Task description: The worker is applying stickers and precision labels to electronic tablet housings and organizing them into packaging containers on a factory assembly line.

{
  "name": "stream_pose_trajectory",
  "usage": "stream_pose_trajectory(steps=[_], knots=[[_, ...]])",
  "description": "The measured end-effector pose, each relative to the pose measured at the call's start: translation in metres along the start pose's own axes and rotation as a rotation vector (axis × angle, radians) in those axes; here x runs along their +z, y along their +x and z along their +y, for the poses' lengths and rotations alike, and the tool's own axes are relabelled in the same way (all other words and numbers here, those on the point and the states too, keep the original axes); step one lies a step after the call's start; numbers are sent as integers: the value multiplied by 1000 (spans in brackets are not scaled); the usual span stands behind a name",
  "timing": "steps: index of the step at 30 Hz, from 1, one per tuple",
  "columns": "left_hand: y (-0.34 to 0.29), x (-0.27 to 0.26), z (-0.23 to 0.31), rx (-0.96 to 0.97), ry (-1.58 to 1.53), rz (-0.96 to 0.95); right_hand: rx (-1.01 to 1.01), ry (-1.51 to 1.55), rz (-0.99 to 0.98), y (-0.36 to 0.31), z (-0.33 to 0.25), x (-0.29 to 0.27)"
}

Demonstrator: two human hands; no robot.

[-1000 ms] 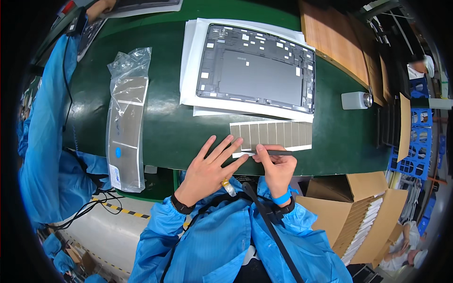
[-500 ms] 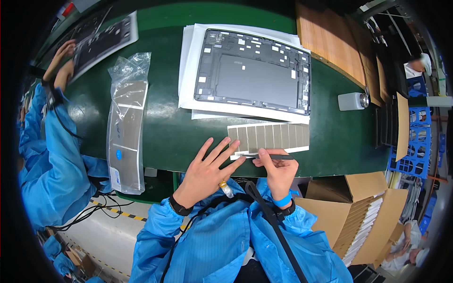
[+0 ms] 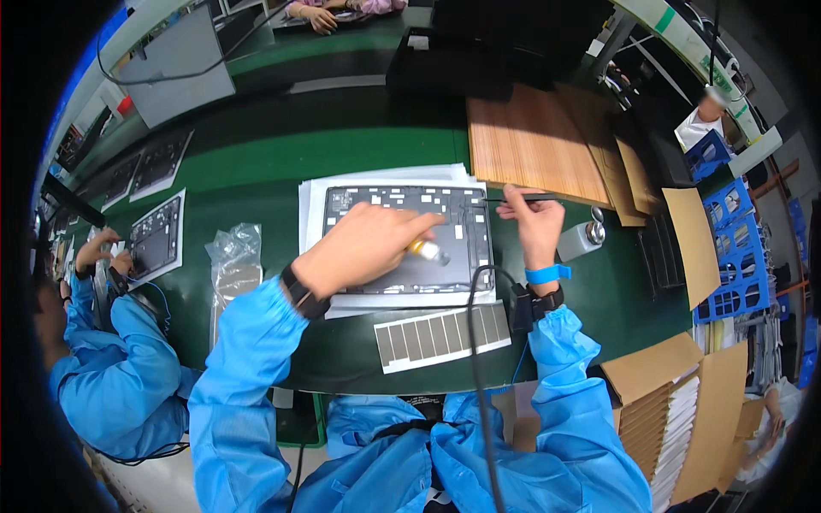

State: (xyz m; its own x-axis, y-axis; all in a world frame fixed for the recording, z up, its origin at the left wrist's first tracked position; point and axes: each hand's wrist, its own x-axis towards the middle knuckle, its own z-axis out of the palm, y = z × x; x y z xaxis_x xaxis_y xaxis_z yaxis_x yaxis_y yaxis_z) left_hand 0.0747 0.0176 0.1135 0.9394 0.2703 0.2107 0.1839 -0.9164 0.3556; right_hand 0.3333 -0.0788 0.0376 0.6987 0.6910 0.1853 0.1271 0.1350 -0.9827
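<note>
My left hand (image 3: pixel 363 246) reaches over a dark tablet-like housing (image 3: pixel 410 272) with small white patches. Its index finger is stretched out, apart from the thumb, which wears a yellow and clear cover (image 3: pixel 428 250); the other fingers are partly hidden. At the housing's upper right corner, my right hand (image 3: pixel 532 224) pinches dark tweezers (image 3: pixel 505 200), their tip pointing left to the frame. White sheets (image 3: pixel 310 201) lie beneath the housing. In front of it rests a white-backed sheet of grey-brown strips (image 3: pixel 440 336).
A metal-topped bottle (image 3: pixel 580 239) stands right of my right hand, below a wooden board (image 3: pixel 534 150). A clear plastic bag (image 3: pixel 235 256) lies at left. Beyond it, a co-worker in blue (image 3: pixel 115 342) handles another housing (image 3: pixel 156 235). An open cardboard box (image 3: pixel 658 372) stands at right.
Both hands have moved from the strip sheet up to the housing; the right hand brings the tweezers to its upper right corner. The view has shifted, showing more of the far table.
</note>
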Motion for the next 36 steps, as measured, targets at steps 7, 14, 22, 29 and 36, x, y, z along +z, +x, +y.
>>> stream_pose_trajectory(steps=[7,14,22,29,36], knots=[[58,34,-32,79,124,-128,1,-63,23,2,14,5],[67,47,-37,52,179,-186,19,-37,32,2,20,7],[67,51,-39,66,178,-156,14,-58,46,3,23,8],[68,55,-41,99,158,-119,8,-62,49,2,22,8],[76,54,-36,90,232,-204,14,-84,42,1,20,8]])
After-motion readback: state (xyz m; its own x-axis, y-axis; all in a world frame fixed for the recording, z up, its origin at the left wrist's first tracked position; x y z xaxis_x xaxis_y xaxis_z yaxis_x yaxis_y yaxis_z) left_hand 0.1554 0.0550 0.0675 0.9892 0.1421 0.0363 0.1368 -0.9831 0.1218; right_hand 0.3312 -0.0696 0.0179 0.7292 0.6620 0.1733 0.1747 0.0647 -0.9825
